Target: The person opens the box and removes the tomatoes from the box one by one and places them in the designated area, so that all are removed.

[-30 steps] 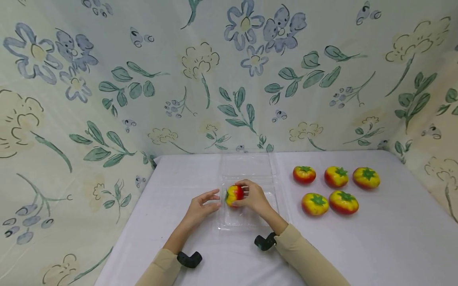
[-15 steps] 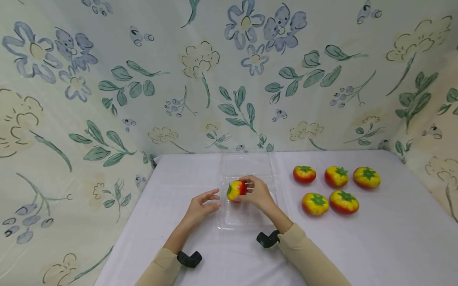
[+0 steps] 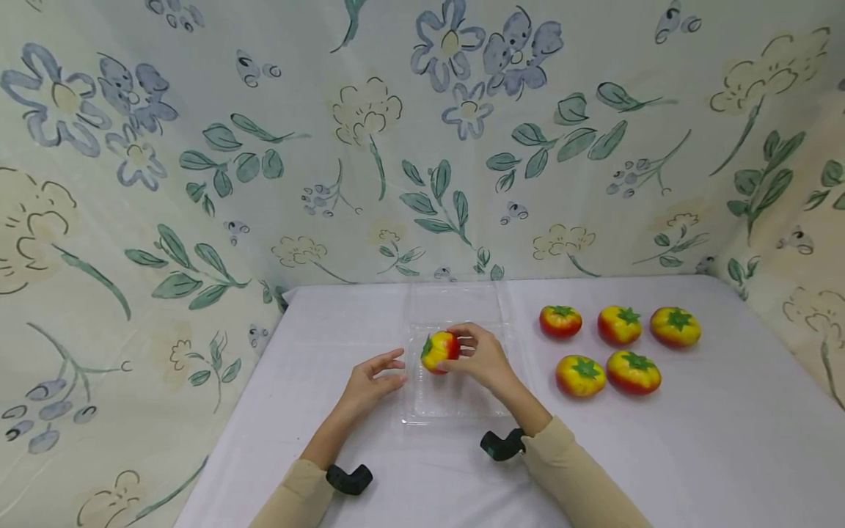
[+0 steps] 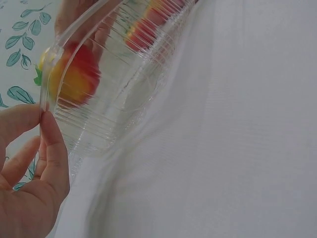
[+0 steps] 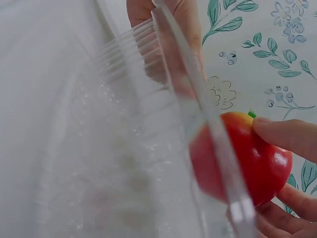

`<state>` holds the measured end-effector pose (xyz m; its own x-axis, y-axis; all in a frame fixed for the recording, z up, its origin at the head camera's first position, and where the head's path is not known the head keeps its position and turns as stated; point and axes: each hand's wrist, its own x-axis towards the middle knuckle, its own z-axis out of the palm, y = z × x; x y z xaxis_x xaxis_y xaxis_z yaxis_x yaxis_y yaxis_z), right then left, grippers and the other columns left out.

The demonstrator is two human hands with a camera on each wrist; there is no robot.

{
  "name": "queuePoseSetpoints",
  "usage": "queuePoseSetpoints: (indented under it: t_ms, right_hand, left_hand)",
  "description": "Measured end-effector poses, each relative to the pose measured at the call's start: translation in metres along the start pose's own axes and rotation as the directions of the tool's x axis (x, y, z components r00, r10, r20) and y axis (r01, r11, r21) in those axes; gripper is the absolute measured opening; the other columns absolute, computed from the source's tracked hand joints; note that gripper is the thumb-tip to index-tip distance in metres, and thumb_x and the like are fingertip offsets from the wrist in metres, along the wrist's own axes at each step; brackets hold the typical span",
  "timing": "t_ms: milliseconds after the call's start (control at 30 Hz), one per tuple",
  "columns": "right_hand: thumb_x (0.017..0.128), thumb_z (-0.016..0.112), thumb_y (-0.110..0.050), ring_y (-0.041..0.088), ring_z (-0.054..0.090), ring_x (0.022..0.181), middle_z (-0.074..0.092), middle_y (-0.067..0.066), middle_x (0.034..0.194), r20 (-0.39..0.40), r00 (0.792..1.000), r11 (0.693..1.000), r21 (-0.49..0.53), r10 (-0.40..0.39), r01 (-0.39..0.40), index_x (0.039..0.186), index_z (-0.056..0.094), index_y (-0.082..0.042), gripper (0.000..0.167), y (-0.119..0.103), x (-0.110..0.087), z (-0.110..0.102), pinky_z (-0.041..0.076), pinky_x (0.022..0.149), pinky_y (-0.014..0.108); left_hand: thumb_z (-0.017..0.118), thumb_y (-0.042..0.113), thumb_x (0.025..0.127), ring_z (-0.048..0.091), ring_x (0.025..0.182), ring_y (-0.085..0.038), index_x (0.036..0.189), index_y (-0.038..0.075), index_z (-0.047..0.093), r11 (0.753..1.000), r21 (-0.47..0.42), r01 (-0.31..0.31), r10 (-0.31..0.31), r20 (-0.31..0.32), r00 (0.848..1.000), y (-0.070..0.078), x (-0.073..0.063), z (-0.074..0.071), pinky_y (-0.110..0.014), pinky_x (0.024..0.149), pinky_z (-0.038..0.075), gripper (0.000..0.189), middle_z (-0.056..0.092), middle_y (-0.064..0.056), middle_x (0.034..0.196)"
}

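In the head view, my right hand (image 3: pixel 487 361) holds a red and yellow tomato (image 3: pixel 439 353) over the base of a clear plastic clamshell box (image 3: pixel 422 422). Its thumb and fingers grip the tomato from the right side, and the green leafy top faces left. The right wrist view has the tomato (image 5: pixel 260 166) crossing the box rim (image 5: pixel 225 158), part of it seen through the clear wall. My left hand (image 4: pixel 37 173) pinches the box's left rim between thumb and fingers in the left wrist view.
Several more tomatoes (image 3: pixel 619 325) stand on the white cloth (image 3: pixel 726 425) right of the box, in two rows. Behind the base lies the box's open clear lid (image 3: pixel 455 302). A flowered curtain (image 3: pixel 370 183) rises along the back and sides of the table.
My right hand has shifted the tomato a little up and to the right in the head view, away from the left rim. My left hand has stayed in place.
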<state>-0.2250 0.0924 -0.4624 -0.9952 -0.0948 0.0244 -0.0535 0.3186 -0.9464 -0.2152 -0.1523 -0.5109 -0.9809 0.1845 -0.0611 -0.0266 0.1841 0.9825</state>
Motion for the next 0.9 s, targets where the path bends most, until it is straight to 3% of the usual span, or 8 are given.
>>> queuePoseSetpoints:
  t_ms: [367,900]
  right_hand:
    - [0.078,0.086,-0.012,0.032,0.062,0.113,0.061,0.012,0.129,0.017,0.999,0.999,0.016,0.044,-0.044,0.131,0.062,-0.008,0.058,-0.003,-0.008,-0.015,0.053,0.094,0.042]
    - [0.079,0.086,-0.017,0.034,0.060,0.119,0.058,0.016,0.134,0.064,0.998,0.996,0.092,0.010,-0.016,0.135,0.059,-0.007,0.063,0.009,-0.017,-0.039,0.050,0.097,0.043]
  left_hand:
    - [0.075,0.010,0.090,0.067,0.083,-0.016,0.138,0.005,0.059,1.000,-0.006,-0.007,0.007,0.004,1.000,-0.001,0.001,0.000,-0.022,0.078,0.055,0.052,0.065,-0.017,0.117]
    - [0.077,0.011,0.088,0.067,0.083,-0.014,0.139,0.004,0.058,0.999,-0.030,-0.016,0.017,0.011,1.000,-0.001,0.000,-0.001,-0.022,0.075,0.054,0.054,0.065,-0.015,0.117]
